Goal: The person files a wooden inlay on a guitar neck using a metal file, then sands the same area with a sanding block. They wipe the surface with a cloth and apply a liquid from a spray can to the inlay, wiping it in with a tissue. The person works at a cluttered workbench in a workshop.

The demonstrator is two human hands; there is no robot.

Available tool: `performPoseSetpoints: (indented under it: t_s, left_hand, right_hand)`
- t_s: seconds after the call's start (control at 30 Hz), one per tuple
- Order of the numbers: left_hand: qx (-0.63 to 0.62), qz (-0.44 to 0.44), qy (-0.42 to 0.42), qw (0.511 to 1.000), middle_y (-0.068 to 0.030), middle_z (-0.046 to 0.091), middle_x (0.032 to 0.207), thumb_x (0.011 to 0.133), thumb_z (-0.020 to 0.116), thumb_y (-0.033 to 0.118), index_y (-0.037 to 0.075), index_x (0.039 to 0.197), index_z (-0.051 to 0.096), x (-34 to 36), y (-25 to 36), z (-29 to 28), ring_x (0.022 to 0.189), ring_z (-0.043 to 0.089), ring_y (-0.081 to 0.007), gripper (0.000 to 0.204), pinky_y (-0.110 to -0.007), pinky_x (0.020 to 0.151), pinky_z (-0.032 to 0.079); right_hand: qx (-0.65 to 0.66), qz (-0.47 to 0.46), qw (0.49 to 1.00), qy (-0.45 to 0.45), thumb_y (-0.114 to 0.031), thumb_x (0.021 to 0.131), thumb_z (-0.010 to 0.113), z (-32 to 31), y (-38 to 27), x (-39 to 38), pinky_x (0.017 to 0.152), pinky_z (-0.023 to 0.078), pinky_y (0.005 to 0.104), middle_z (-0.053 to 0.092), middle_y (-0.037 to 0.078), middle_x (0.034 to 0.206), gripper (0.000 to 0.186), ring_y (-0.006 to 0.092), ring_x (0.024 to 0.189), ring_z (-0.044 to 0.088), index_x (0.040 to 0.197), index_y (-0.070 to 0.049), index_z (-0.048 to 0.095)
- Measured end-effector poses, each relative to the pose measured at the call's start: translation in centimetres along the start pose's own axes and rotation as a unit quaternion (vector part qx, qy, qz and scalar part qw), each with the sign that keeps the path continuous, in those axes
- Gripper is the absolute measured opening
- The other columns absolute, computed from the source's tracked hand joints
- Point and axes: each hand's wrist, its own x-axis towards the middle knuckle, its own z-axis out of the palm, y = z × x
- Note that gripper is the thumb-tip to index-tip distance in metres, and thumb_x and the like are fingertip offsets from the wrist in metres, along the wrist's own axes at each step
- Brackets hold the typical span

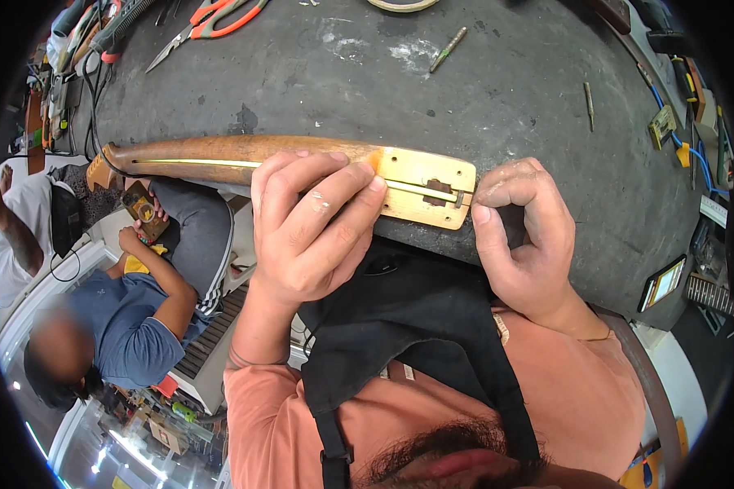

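A wooden guitar neck (196,155) lies along the near part of the bench, its pale heel (420,167) toward the right. A long groove runs down its middle, with a thin light-yellow rod or strip (420,190) in it. Several screw holes and a dark recess show in the heel. My left hand (314,216) is closed over the neck just left of the heel, fingertips beside the groove. At the heel's right end my right hand (526,236) is closed in a pinch, thumb and forefinger next to the groove's end. What it pinches, if anything, is hidden.
Orange-handled scissors (208,28) lie at the far left of the dark bench (326,90). Two small slim tools, one a greenish rod (448,50), the other a thin bit (589,106), lie farther back. A tablet (662,283) stands at right. A seated person (134,314) is at left.
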Motion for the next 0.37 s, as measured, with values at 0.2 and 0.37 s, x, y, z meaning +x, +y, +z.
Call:
performPoseSetpoints:
  t_s: [0.2, 0.37]
  left_hand:
    - [0.016, 0.000, 0.012, 1.000, -0.0101, 0.075, 0.119, 0.077, 0.088, 0.007, 0.005, 0.113, 0.080, -0.5, 0.1, 0.7, 0.109, 0.069, -0.0339, 0.037, -0.053, 0.097, 0.053]
    - [0.019, -0.006, 0.015, 1.000, -0.0109, 0.074, 0.121, 0.076, 0.087, 0.011, 0.006, 0.112, 0.080, -0.9, 0.3, 0.9, 0.114, 0.068, -0.0338, 0.037, -0.054, 0.101, 0.052]
  right_hand:
    - [0.003, 0.010, 1.000, 0.007, 0.010, 0.085, 0.073, 0.1, 0.0, -0.1, 0.076, 0.052, 0.0387, 0.071, 0.013, 0.092, 0.019, 0.0277, 0.082, 0.066, 0.097, -0.003, 0.066]
    - [-0.001, 0.009, 1.000, -0.001, 0.009, 0.086, 0.073, -0.1, -0.1, 0.0, 0.076, 0.053, 0.0396, 0.071, 0.013, 0.094, 0.019, 0.0286, 0.083, 0.067, 0.099, -0.003, 0.066]
